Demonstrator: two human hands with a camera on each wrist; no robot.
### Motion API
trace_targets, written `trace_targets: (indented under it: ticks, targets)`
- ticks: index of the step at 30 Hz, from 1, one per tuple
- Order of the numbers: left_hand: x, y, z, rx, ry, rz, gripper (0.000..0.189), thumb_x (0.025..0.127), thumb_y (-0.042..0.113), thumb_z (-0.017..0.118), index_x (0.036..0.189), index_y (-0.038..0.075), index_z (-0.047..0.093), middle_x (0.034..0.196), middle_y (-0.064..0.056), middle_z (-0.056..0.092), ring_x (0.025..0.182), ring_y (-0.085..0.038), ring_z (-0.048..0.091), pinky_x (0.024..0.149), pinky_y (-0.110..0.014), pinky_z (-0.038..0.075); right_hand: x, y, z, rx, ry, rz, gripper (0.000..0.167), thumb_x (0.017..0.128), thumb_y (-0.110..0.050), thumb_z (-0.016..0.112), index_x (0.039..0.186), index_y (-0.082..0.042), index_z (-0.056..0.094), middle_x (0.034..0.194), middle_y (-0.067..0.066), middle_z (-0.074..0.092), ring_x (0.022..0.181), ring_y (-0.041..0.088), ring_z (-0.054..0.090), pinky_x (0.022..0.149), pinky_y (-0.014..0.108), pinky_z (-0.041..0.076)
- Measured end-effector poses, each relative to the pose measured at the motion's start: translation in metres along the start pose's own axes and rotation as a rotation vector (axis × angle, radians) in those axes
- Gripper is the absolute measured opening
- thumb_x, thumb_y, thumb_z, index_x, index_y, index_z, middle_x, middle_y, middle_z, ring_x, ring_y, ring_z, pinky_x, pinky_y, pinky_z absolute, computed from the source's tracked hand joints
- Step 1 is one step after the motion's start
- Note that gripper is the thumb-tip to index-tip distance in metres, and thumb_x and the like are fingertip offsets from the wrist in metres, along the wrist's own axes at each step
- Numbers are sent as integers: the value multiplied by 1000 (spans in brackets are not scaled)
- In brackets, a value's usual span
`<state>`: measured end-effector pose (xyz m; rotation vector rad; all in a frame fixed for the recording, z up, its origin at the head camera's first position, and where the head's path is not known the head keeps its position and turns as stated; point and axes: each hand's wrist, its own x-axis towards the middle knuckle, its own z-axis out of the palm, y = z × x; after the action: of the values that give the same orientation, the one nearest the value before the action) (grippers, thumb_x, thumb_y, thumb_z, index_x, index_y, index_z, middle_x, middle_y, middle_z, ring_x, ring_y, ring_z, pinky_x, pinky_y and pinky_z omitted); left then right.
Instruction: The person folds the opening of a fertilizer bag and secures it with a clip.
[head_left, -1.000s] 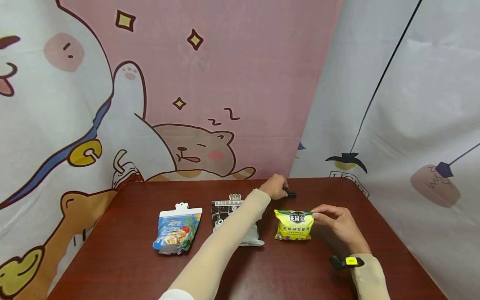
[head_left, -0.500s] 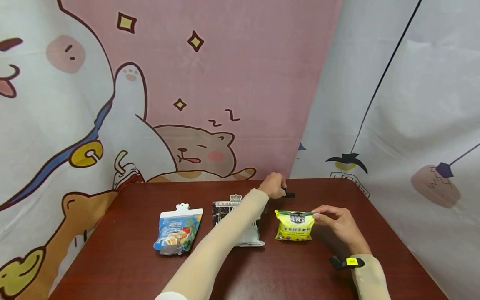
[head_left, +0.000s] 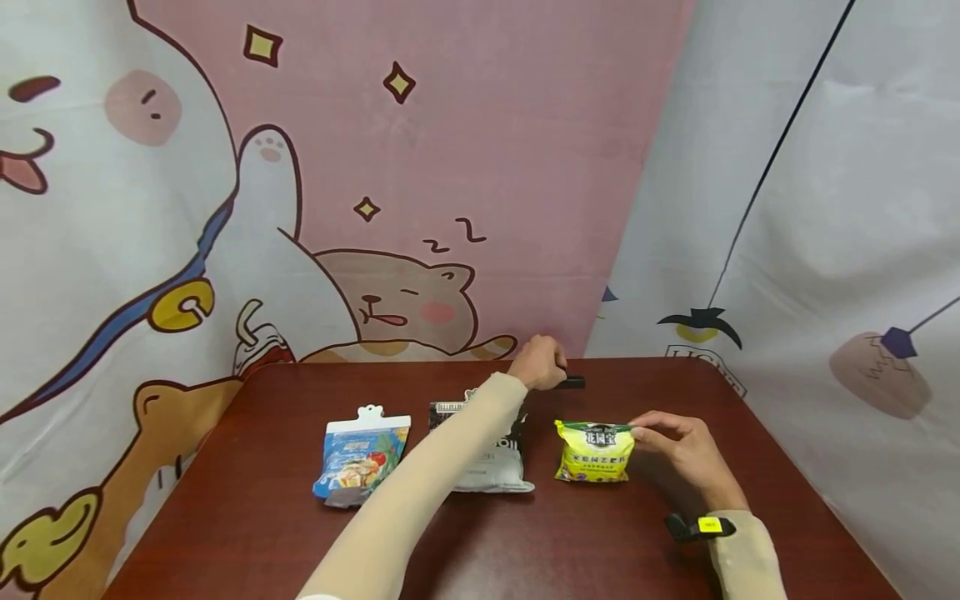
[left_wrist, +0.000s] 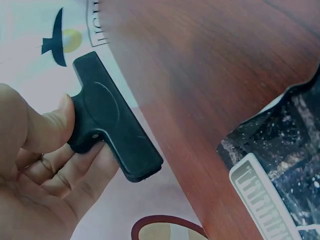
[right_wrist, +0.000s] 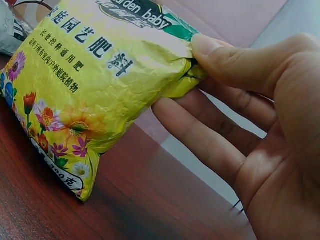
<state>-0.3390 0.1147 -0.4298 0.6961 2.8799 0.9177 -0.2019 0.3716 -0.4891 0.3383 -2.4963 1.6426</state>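
My left hand (head_left: 538, 363) reaches to the far edge of the table and pinches a black bag clip (left_wrist: 112, 117) by its handle, thumb on one side and fingers on the other. In the left wrist view the clip's long bar points away from the palm. My right hand (head_left: 686, 454) pinches the top right corner of a yellow fertilizer bag (head_left: 595, 454) between thumb and fingers. Flowers and black lettering cover the bag's front, with a green band on top, and it stands upright on the table. The clip is apart from this bag.
A blue food bag (head_left: 360, 462) with a white clip (head_left: 369, 422) on its top stands at the left of the brown table (head_left: 540, 542). Between it and the yellow bag is a black and silver bag (head_left: 495, 467), with a pale clip (left_wrist: 265, 200), partly hidden behind my left arm.
My left hand has shifted slightly left and up with the black clip. My right hand keeps its pinch on the yellow bag, and the head view has turned slightly.
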Motion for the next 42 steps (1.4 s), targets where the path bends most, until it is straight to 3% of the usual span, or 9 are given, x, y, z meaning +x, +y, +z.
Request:
trace_targets:
  ticks: [6, 15, 25, 42]
  targets:
    - [-8, 1, -12, -56, 20, 23, 16, 89, 3, 67, 80, 15, 71, 96, 1, 70, 66, -11, 52, 56, -24, 42, 1, 2, -1, 13, 0, -11, 21, 95, -16, 74, 110, -1, 75, 101, -4, 75, 88, 11, 75, 76, 35, 64]
    - [-18, 6, -26, -86, 66, 45, 6, 88, 10, 76, 91, 14, 80, 98, 1, 76, 79, -10, 64, 73, -27, 53, 1, 2, 0, 6, -4, -10, 22, 96, -19, 73, 111, -2, 75, 102, -5, 76, 88, 11, 75, 77, 40, 64]
    - [-35, 17, -33, -77, 79, 108, 6, 88, 11, 77, 91, 15, 80, 97, 2, 77, 76, -9, 64, 69, -24, 52, 1, 4, 0, -22, 0, 13, 24, 97, -22, 72, 112, -3, 75, 102, -3, 76, 89, 12, 75, 78, 37, 64]
    - [-61, 32, -39, -112, 79, 142, 7, 88, 12, 76, 91, 17, 80, 89, 6, 75, 74, -5, 63, 73, -23, 50, 2, 5, 0, -10, -10, -4, 25, 98, -20, 71, 113, -2, 74, 104, -1, 76, 90, 12, 75, 77, 33, 63]
